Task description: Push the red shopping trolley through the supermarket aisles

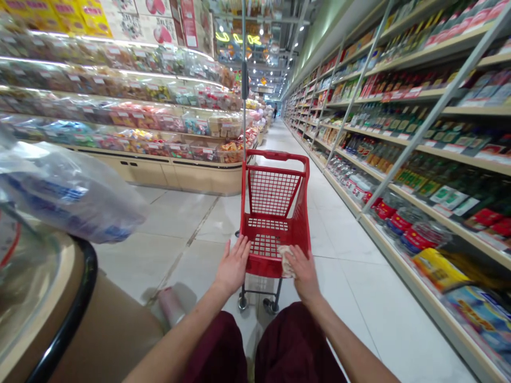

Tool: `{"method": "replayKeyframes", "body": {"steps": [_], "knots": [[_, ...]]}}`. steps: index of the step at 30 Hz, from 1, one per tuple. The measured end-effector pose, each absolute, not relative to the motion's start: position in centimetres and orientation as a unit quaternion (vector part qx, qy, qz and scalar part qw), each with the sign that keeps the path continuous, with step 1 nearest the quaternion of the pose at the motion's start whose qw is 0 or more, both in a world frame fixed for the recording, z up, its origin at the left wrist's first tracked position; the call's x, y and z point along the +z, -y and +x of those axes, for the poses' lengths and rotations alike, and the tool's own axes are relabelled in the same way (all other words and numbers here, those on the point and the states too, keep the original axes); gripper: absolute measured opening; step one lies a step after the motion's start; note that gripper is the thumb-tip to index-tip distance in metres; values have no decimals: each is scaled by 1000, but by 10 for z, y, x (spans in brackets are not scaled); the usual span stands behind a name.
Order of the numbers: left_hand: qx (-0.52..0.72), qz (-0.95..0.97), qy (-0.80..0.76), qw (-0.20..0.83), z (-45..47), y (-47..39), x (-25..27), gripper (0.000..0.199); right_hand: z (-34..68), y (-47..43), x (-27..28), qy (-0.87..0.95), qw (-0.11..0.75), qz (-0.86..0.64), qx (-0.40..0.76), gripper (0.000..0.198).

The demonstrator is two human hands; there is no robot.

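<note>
The right hand point(306, 272) pinches a cloth point(286, 261) (partly hidden in its grasp) against the red cart point(263, 265). Beside it, the left hand point(233, 266) reaches flat, fingers nearly together.

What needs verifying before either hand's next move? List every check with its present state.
1. Crumpled off-white cloth in the right hand: ok, held.
2. Left hand free of objects: ok, open at the near left corner of the red plastic shopping cart.
3. Cart upright on its small grey-and-dark wheels: ok.
4. Wheels locked: cannot tell.
5. Pale tiled floor left of the cart unobstructed: not ok, blurred pinkish cylinder there.
</note>
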State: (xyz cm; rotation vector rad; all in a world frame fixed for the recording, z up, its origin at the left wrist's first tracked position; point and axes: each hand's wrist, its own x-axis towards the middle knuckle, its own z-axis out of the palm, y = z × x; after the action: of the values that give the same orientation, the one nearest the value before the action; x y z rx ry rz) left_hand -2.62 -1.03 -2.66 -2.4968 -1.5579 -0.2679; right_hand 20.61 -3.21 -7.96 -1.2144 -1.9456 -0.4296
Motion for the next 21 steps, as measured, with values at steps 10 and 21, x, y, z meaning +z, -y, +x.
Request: {"method": "replayKeyframes", "body": {"steps": [10, 21], "knots": [[-95, -837, 529, 101, -7, 15, -33, 53, 141, 36, -82, 772, 405, -470, -138, 48], [-101, -829, 543, 90, 4, 12, -37, 54, 176, 48, -85, 733, 396, -524, -174, 46]]}}
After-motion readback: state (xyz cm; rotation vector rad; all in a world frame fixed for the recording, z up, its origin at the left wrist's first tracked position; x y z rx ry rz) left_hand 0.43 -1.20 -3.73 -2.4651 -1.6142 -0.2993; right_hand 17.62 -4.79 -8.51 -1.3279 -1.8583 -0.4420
